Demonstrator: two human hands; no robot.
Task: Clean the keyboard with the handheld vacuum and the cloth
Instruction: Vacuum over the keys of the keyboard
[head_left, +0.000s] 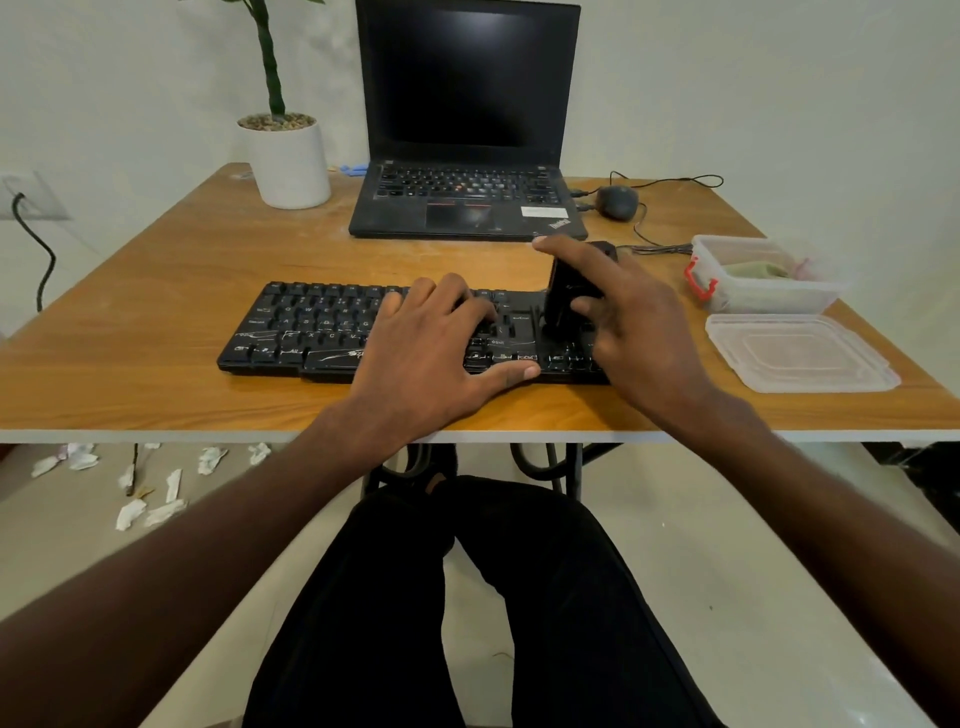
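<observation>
On the near half of the wooden table (182, 270) we see the black keyboard (311, 332) lying flat, its long axis running left to right along the table's front edge, its keys facing up and showing white smears and scratch-like marks. Over its right end we find the handheld vacuum (569, 291), a dark, glossy, blocky thing that stands nearly upright with its lower end on or just above the keys. The right hand (634, 332) holds it, thumb and fingers curled round its body and the forefinger stretched out over its top. The left hand (436, 353) rests on the middle of the keyboard, fingers spread and pressing flat. To the right we see a clear plastic box (748, 291) holding a greenish cloth (753, 269); its lid (800, 358) lies just beside it.
</observation>
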